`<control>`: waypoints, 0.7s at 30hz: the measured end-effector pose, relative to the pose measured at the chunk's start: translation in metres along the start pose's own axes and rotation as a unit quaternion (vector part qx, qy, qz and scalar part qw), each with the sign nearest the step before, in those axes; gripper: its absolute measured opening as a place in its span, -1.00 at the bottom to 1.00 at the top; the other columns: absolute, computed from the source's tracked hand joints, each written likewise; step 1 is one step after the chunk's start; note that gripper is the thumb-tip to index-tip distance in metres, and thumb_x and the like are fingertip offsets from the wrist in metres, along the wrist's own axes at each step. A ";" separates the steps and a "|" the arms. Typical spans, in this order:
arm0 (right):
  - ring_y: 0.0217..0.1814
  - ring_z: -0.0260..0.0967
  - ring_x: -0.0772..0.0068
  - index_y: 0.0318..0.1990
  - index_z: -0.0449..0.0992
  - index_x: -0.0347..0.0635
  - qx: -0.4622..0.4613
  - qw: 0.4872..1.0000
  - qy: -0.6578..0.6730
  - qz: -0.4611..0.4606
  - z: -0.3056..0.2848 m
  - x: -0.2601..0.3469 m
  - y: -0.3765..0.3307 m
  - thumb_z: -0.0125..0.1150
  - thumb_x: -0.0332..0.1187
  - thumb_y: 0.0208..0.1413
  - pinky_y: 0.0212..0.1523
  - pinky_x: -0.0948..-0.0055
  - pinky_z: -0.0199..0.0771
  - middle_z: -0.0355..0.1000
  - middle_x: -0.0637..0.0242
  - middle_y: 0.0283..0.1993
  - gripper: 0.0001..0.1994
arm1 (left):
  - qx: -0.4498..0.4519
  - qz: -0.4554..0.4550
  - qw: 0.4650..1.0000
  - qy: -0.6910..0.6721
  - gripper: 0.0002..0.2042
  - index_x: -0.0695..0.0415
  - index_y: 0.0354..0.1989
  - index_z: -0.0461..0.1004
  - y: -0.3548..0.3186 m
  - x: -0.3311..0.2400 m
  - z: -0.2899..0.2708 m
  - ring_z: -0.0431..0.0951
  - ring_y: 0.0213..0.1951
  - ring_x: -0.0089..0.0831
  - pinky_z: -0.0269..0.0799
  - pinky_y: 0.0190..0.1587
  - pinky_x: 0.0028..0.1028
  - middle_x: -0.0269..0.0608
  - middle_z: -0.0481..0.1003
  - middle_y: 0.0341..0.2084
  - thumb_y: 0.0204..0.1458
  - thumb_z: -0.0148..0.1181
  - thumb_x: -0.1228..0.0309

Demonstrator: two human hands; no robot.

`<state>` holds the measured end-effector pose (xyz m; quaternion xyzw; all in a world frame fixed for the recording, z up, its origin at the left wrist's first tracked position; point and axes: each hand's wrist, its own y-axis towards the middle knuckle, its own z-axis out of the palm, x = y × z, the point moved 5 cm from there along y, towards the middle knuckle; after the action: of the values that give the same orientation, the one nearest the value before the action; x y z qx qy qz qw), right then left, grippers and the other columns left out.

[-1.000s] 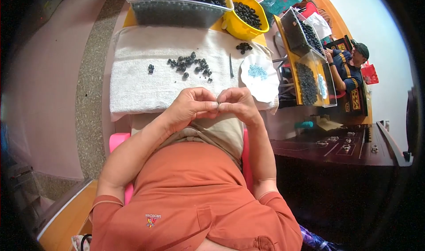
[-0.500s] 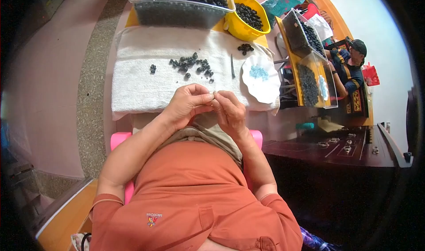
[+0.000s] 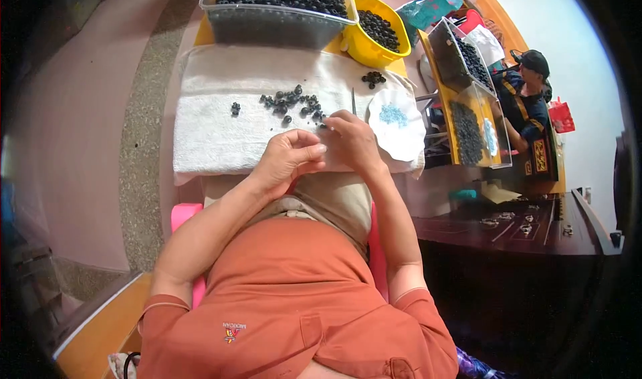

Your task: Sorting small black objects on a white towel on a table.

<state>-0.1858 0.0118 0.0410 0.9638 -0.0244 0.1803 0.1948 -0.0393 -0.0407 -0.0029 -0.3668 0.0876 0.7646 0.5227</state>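
My left hand (image 3: 291, 158) is above the near edge of the white towel (image 3: 221, 135), thumb and fingertips pressed together. Whatever they pinch is too small to make out. Farther forward and to the right, my right hand (image 3: 356, 142) reaches down to the towel, its fingertips closed at a small black bead at the edge of the loose black beads (image 3: 289, 98). A small beaded cluster (image 3: 235, 109) lies to the left, and another dark cluster (image 3: 373, 79) at the back right. Beyond my right hand are thin dark tweezers (image 3: 354, 99) and a white scalloped dish (image 3: 406, 142) with tiny blue pieces.
A clear bin (image 3: 267, 28) of black beads and a yellow basket (image 3: 374, 57) stand at the towel's far side. To the right, a second table (image 3: 438, 78) carries clear boxes of beads, with another person (image 3: 525, 101) beside it. A dark wooden cabinet (image 3: 448, 228) stands nearer right.
My hands have come apart. The right one has moved forward to the loose beads, while the left stays near the towel's front edge, still pinched.
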 end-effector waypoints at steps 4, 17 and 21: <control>-0.22 0.47 0.11 -0.26 0.59 -0.20 0.037 0.999 -0.027 -0.025 0.007 0.002 0.009 0.24 -0.40 -0.02 -0.19 0.27 0.49 0.51 0.20 -0.26 -0.84 | 0.000 0.002 1.000 -0.005 -0.89 0.18 -0.25 0.45 0.000 -0.001 0.000 0.56 -0.37 -0.57 0.62 -0.26 -0.54 -0.32 0.51 -0.41 0.09 0.24 0.53; -0.23 0.46 0.13 -0.27 0.54 -0.27 0.046 0.998 0.041 0.001 -0.001 -0.001 0.005 0.24 -0.54 -0.06 -0.20 0.31 0.48 0.48 0.15 -0.32 -0.85 | -0.026 0.005 1.000 -0.005 -0.88 0.18 -0.25 0.45 -0.002 -0.005 -0.002 0.55 -0.37 -0.57 0.63 -0.26 -0.53 -0.32 0.50 -0.41 0.07 0.26 0.52; -0.23 0.51 0.20 -0.24 0.55 -0.34 0.036 0.991 0.113 0.060 0.000 -0.013 0.000 0.23 -0.60 -0.05 -0.21 0.40 0.51 0.51 0.11 -0.26 -0.83 | -0.026 0.003 1.000 -0.002 -0.87 0.17 -0.25 0.45 0.000 -0.004 -0.003 0.55 -0.37 -0.56 0.62 -0.25 -0.52 -0.33 0.50 -0.41 0.06 0.27 0.52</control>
<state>-0.1980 0.0115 0.0360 0.9404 -0.0540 0.3002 0.1506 -0.0368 -0.0451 -0.0023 -0.3784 0.0676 0.7690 0.5107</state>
